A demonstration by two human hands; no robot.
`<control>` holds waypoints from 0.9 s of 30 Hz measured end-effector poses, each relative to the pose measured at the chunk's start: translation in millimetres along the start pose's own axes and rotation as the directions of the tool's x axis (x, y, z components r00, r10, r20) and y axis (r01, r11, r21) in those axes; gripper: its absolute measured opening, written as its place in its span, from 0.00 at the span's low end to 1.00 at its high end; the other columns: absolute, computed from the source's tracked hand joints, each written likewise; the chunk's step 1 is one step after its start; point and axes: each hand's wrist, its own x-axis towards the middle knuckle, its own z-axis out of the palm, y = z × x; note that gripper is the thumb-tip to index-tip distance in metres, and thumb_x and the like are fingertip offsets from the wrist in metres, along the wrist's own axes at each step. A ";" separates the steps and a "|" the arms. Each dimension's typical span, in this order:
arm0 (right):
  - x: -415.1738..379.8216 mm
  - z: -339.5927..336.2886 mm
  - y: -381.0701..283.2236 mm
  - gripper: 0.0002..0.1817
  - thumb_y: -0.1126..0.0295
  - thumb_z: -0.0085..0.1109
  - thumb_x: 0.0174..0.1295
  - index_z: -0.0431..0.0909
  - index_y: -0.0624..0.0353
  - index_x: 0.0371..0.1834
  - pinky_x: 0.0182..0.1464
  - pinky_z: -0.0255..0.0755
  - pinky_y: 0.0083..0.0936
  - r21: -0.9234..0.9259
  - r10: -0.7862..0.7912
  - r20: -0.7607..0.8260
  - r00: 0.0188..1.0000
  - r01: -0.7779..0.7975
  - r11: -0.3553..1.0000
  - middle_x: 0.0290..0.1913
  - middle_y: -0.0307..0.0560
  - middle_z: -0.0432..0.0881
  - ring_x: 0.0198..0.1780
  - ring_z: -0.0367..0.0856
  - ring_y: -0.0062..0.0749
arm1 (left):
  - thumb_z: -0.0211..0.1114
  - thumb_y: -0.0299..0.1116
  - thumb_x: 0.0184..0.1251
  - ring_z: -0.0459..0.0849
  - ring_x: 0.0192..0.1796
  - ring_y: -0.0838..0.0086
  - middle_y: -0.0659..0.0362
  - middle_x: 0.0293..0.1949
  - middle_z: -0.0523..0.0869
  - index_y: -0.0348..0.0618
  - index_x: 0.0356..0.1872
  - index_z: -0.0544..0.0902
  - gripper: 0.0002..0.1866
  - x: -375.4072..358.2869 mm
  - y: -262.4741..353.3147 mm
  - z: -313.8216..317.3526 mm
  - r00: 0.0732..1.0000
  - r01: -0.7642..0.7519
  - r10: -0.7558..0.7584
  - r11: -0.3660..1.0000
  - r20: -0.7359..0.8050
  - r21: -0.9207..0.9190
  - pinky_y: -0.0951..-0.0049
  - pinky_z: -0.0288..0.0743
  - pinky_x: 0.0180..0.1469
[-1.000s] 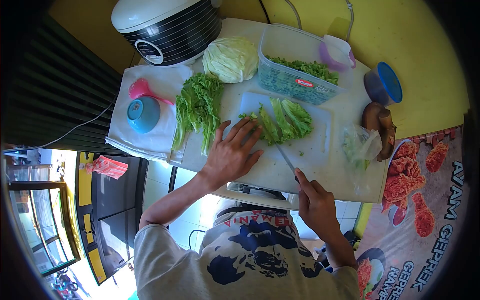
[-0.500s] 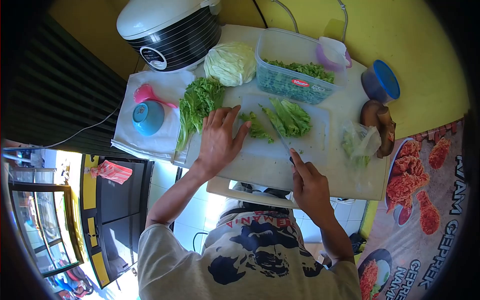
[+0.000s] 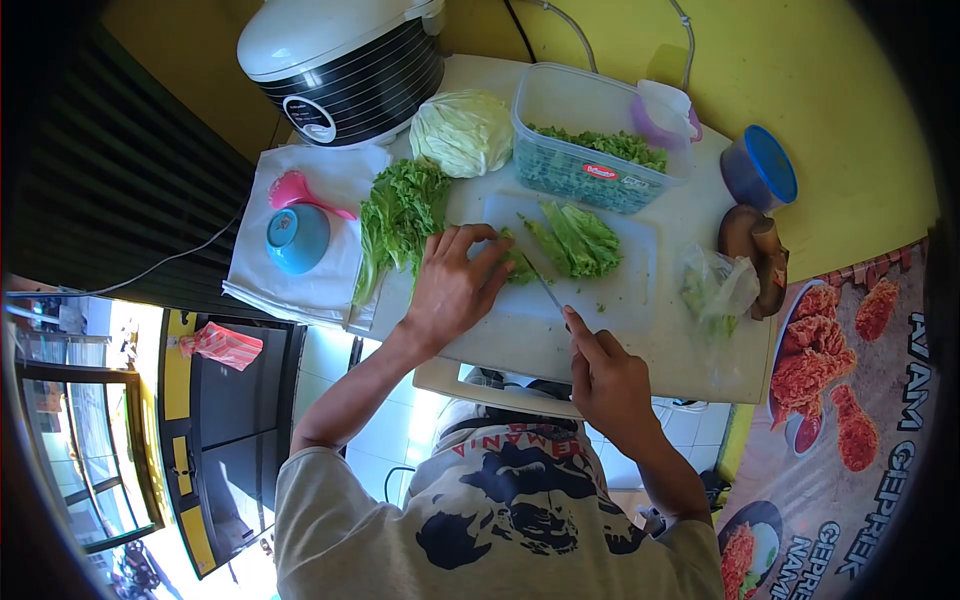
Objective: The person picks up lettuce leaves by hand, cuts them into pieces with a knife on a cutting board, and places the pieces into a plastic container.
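My right hand [image 3: 612,378] is closed round the handle of a knife [image 3: 545,285], its blade slanting up and left over the white cutting board [image 3: 640,290]. Bent fingers of my left hand [image 3: 455,285] press on a small piece of lettuce [image 3: 518,262] left of the blade; the fingertips are partly hidden. Right of the blade, cut lettuce leaves [image 3: 582,240] lie on the board. A bunch of whole lettuce [image 3: 405,210] rests beyond my left hand, beside the board.
Behind the board stand a clear plastic tub [image 3: 590,180] of chopped greens and a cabbage [image 3: 462,133]. A rice cooker [image 3: 350,85], blue bowl [image 3: 298,240] and pink spoon [image 3: 292,188] are at left. On the right are a plastic bag [image 3: 718,290], a stone pestle [image 3: 768,240] and a blue-lidded container [image 3: 760,168].
My left hand has moved right and its fingers have curled onto the small lettuce piece. The knife has shifted left, away from the larger cut leaves, with my right hand slightly lower.
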 end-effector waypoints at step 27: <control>23.1 43.0 -9.8 0.40 0.78 0.61 0.66 0.63 0.57 0.83 0.25 0.79 0.37 0.031 -0.058 -0.018 0.998 0.059 0.998 0.34 0.47 0.78 0.23 0.81 0.41 | 0.77 0.24 0.61 0.88 0.50 0.60 0.53 0.49 0.92 0.35 0.47 0.91 0.13 -25.4 7.7 8.1 0.993 0.048 -0.050 0.998 -0.106 -0.027 0.63 0.85 0.53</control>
